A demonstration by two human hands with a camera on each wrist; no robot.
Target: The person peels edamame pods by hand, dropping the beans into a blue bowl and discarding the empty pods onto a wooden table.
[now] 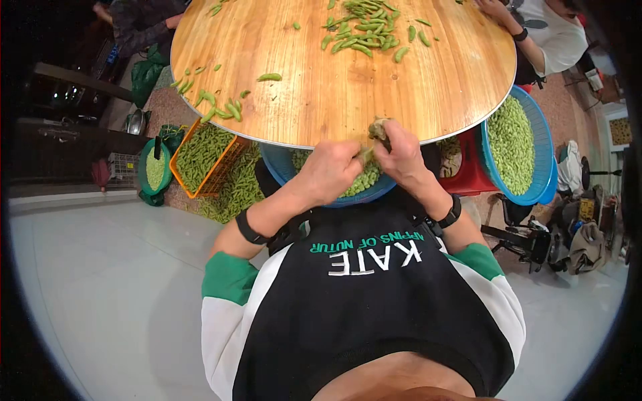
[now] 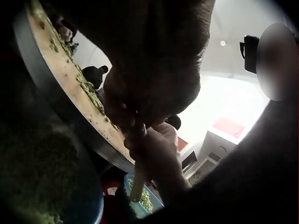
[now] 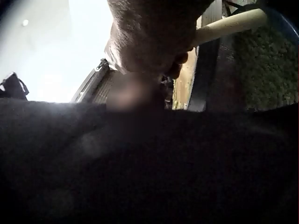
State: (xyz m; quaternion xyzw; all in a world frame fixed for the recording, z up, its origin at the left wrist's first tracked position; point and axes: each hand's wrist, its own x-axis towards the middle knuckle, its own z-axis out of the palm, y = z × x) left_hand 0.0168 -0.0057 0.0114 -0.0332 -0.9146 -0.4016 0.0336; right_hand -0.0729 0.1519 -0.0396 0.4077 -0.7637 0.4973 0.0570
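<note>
Over a blue basin [image 1: 277,167] of shelled green beans, both hands meet at the table's near edge. The left hand [image 1: 331,170] has curled fingers and pinches a pale yellow-green pod [image 1: 366,155], blurred, against the right fingertips. The right hand [image 1: 404,157], also curled, grips a brownish-green clump [image 1: 379,129] that shows above its thumb. Below the fingers sticks out a pale, rod-like thing [image 2: 137,184]; the right wrist view shows this pale rod [image 3: 231,27] pointing toward the basin. I cannot tell which hand holds it.
Green pods [image 1: 364,27] lie across the round wooden table [image 1: 307,107]. At left stand an orange crate [image 1: 200,157] of pods, more pods on the floor and a green bowl [image 1: 154,167]. A large blue basket [image 1: 511,147] of beans is at right. Two other people sit across the table.
</note>
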